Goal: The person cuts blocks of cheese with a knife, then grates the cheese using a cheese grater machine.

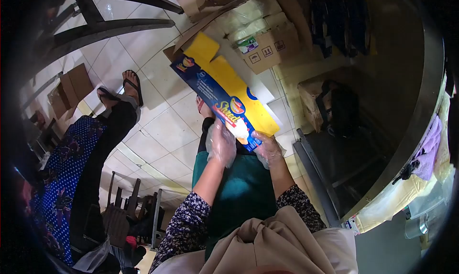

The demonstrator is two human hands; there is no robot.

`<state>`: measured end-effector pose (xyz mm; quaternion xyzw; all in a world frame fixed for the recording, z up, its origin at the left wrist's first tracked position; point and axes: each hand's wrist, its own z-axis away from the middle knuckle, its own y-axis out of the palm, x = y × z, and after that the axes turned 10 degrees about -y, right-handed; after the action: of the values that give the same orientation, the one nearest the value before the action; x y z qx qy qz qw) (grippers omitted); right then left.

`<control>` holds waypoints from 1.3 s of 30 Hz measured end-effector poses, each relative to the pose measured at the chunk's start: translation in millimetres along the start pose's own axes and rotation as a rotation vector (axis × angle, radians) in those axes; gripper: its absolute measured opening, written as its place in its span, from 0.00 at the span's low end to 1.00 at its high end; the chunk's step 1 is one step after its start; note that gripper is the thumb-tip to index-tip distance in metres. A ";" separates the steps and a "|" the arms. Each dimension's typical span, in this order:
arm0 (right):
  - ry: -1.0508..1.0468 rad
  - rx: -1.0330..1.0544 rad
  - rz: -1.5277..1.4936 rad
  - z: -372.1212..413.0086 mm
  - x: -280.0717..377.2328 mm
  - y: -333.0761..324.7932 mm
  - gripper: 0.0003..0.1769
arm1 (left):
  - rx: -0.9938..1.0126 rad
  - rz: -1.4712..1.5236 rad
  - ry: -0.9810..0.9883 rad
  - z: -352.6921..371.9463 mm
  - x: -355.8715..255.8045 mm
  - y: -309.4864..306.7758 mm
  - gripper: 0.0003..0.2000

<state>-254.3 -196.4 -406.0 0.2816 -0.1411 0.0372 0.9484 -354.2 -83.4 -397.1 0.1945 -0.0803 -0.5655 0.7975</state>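
Observation:
Held out over my lap is a blue and yellow printed carton (213, 89) marked "Shred", tilted away to the upper left. Yellow flaps stand loose at its far end. My left hand (222, 145), in a clear plastic glove, is closed on the near left edge of the carton. On the near right corner my right hand (268, 148), gloved the same way, grips it with the thumb on the printed face. The fingers beneath the carton are hidden.
A brown cardboard box (267, 49) with clear plastic packs lies ahead. To the right are a dark table (382, 178), a black bag (342, 109) and a purple cloth (427, 152). Another person's sandalled feet (131, 88) are at left, near a dark chair (95, 22).

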 end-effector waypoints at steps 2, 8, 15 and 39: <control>0.047 -0.116 0.057 3.6 5.5 10.4 0.29 | 0.000 0.046 -0.087 -11.2 -13.4 -0.2 0.23; -0.080 -0.282 0.148 8.8 40.8 30.0 0.29 | 0.067 -0.188 -0.025 -8.2 -29.3 11.8 0.27; -0.953 -0.590 0.979 -11.6 200.8 -26.1 0.25 | -0.144 -0.558 0.198 -7.6 -52.3 -21.0 0.35; -0.146 0.035 1.726 91.3 19.7 -45.2 0.32 | -0.802 -1.621 0.133 96.2 -106.8 -126.5 0.29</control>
<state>-251.2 -284.1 -350.7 0.0923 -0.3655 0.7279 0.5727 -535.0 -40.8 -350.3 -0.0689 0.3304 -0.9266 0.1657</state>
